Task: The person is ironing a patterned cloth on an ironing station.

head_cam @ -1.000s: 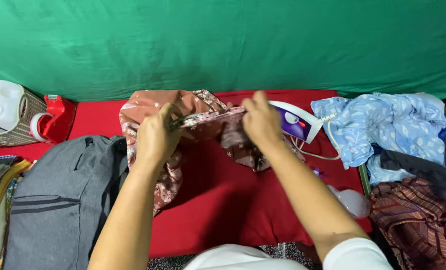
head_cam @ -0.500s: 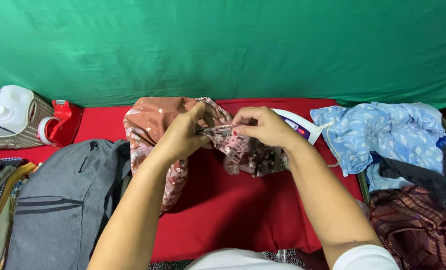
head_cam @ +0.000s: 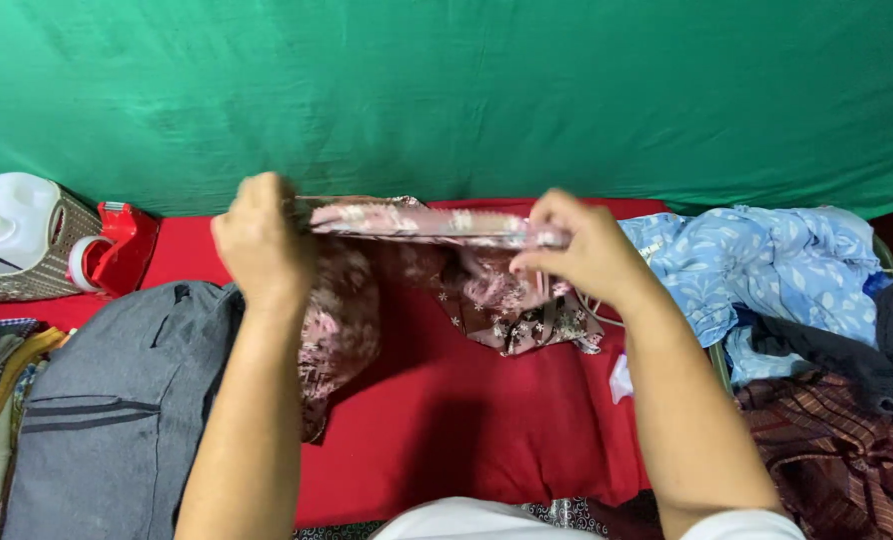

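Note:
A pink patterned garment is stretched taut between my two hands above the red cloth-covered surface. My left hand grips its left end, and my right hand pinches its right end. The rest of the garment hangs down in folds below the stretched edge, onto the red surface. The iron seen earlier is hidden behind my right hand.
A grey bag lies at the left, with folded clothes beside it. A red tape dispenser and a white jug in a basket sit far left. A blue patterned garment and dark plaid clothes pile at the right. A green sheet hangs behind.
My hands have moved apart, pulling the garment's edge out into a straight taut line; earlier they were close together over its bunched middle.

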